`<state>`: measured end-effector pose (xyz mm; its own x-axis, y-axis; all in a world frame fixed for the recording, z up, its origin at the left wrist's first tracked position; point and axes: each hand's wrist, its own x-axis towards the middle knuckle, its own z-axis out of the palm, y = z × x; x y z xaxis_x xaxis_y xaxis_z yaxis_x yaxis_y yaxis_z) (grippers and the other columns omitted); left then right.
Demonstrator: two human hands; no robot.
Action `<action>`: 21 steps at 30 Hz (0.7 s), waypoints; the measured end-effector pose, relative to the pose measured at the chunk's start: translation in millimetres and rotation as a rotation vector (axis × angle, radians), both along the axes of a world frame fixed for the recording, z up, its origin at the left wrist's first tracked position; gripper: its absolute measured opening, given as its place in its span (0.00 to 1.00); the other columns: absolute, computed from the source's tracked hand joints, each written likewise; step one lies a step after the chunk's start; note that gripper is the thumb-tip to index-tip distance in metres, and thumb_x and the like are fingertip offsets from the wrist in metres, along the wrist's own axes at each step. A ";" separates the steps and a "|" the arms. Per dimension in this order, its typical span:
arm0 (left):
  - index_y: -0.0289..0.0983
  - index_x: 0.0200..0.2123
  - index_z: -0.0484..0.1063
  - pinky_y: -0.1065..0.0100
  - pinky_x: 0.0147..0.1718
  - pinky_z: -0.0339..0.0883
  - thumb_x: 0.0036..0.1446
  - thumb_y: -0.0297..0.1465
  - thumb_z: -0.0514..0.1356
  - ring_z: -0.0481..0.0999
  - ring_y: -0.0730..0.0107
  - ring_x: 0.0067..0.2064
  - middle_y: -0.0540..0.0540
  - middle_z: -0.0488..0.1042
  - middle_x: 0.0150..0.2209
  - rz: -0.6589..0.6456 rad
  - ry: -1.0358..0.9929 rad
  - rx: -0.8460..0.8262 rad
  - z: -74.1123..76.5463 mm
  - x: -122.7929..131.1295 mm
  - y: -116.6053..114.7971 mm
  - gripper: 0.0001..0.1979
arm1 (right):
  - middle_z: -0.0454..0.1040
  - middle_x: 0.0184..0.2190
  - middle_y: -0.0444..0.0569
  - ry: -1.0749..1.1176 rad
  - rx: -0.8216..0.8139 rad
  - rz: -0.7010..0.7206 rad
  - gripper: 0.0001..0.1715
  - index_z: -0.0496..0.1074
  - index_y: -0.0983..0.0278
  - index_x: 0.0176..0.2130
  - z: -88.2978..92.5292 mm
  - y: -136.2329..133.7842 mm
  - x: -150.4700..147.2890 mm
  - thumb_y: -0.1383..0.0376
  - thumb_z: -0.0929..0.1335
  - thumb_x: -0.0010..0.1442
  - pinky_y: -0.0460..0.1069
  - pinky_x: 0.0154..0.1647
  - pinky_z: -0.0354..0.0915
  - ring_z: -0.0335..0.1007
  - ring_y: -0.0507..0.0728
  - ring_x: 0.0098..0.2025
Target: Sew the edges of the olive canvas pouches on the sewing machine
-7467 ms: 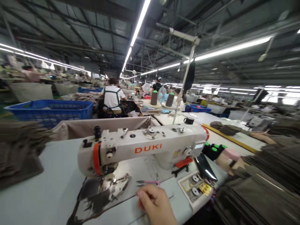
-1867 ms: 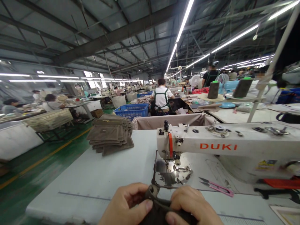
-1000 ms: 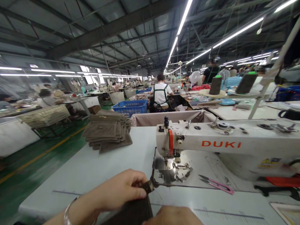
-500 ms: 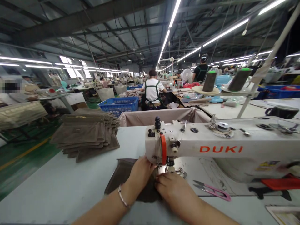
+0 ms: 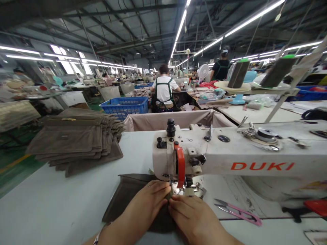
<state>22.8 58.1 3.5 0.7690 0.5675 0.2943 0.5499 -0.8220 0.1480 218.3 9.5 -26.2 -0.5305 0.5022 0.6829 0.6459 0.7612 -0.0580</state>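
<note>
Here: 2 hands (image 5: 145, 206) (image 5: 195, 214) on 1 cloth (image 5: 126, 192) at 1 sewing machine (image 5: 214, 153).

Strip lights (image 5: 255, 18) glowed beneath a dark, beamed ceiling (image 5: 143, 27). Windows (image 5: 68, 67) shone at upper left. Green floor (image 5: 10, 181) showed at the left edge.

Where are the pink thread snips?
In the head view, the pink thread snips lie right of the right hand, below the DUKI lettering on the sewing machine.

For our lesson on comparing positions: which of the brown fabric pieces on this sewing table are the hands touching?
The lone piece beneath the left hand and right hand, by the sewing machine; the others sit in the pile farther left.
</note>
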 end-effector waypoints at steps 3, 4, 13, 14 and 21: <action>0.35 0.54 0.70 0.62 0.58 0.68 0.60 0.18 0.59 0.73 0.63 0.55 0.44 0.75 0.54 0.023 0.002 -0.038 2.8 0.4 -4.0 0.19 | 0.79 0.40 0.47 -0.008 -0.012 0.003 0.18 0.74 0.66 0.43 1.9 -1.7 -0.8 0.69 0.57 0.71 0.48 0.42 0.67 0.74 0.54 0.43; 0.36 0.54 0.70 0.62 0.59 0.67 0.60 0.18 0.58 0.73 0.64 0.56 0.44 0.74 0.54 0.036 0.011 -0.058 4.1 1.5 -6.0 0.19 | 0.79 0.40 0.48 -0.007 -0.020 0.009 0.17 0.74 0.66 0.43 2.7 -2.4 -0.5 0.69 0.57 0.70 0.48 0.42 0.67 0.74 0.54 0.43; 0.36 0.51 0.71 0.61 0.57 0.68 0.60 0.18 0.54 0.74 0.63 0.54 0.44 0.75 0.53 0.071 0.006 -0.053 1.9 5.1 -11.8 0.18 | 0.79 0.42 0.48 -0.021 -0.033 0.010 0.17 0.74 0.66 0.44 7.5 -4.6 4.2 0.68 0.58 0.71 0.49 0.40 0.68 0.74 0.54 0.42; 0.36 0.51 0.71 0.62 0.57 0.69 0.61 0.18 0.54 0.75 0.64 0.53 0.44 0.75 0.52 0.074 -0.015 -0.067 1.2 4.6 -11.2 0.17 | 0.79 0.42 0.48 -0.028 -0.048 0.009 0.16 0.74 0.66 0.44 7.1 -4.9 4.3 0.68 0.58 0.70 0.49 0.41 0.68 0.74 0.55 0.43; 0.36 0.50 0.71 0.61 0.57 0.68 0.60 0.18 0.54 0.75 0.63 0.53 0.43 0.75 0.52 0.085 -0.036 -0.076 4.5 6.1 -9.0 0.17 | 0.78 0.45 0.52 -0.089 -0.181 0.016 0.14 0.73 0.69 0.48 2.9 -7.1 5.7 0.69 0.65 0.63 0.50 0.51 0.67 0.72 0.57 0.49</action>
